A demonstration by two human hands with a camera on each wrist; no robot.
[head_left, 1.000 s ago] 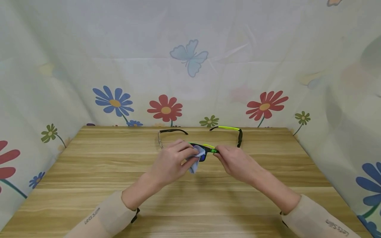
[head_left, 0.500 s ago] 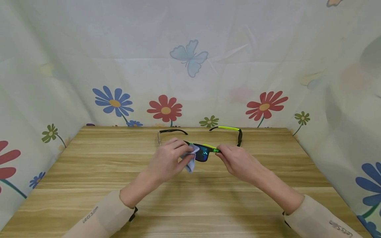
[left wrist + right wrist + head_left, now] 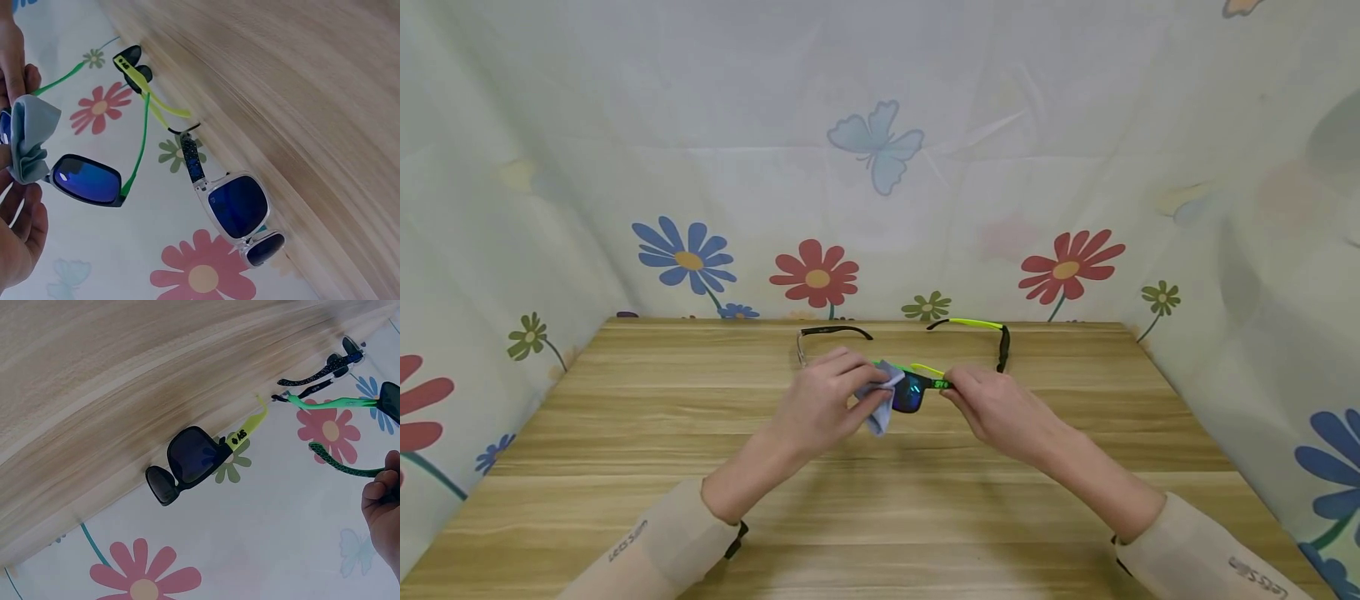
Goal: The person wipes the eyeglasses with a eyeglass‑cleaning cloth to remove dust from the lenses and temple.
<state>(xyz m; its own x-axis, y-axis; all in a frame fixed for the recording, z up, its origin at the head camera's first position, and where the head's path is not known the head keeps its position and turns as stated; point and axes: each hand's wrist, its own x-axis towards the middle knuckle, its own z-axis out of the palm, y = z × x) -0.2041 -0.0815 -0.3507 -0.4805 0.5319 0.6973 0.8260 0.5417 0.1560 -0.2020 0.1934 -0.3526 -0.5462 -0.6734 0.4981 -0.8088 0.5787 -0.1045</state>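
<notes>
Above the table, my right hand (image 3: 1000, 408) grips black-framed sunglasses (image 3: 908, 393) by the side, near the hinge with green lettering. Their lenses are mirrored blue and the temples green, as the left wrist view shows. My left hand (image 3: 823, 400) pinches a folded light blue cloth (image 3: 880, 412) between thumb and fingers. In the left wrist view the cloth (image 3: 32, 134) wraps the frame around the bridge, leaving one lens (image 3: 87, 180) bare. The left hand and cloth hide the left side of the sunglasses in the head view.
Behind my hands, two more pairs of sunglasses lie on the wooden table (image 3: 880, 517). One has a clear frame (image 3: 237, 206) and dark temples, at the back left. The other is black (image 3: 194, 455) with yellow temples, at the back right. A flowered curtain (image 3: 737, 167) encloses the table.
My left hand and the cloth have shifted left, uncovering the sunglasses' right lens. In the last half second the sunglasses have tilted slightly, while the right hand has hardly moved.
</notes>
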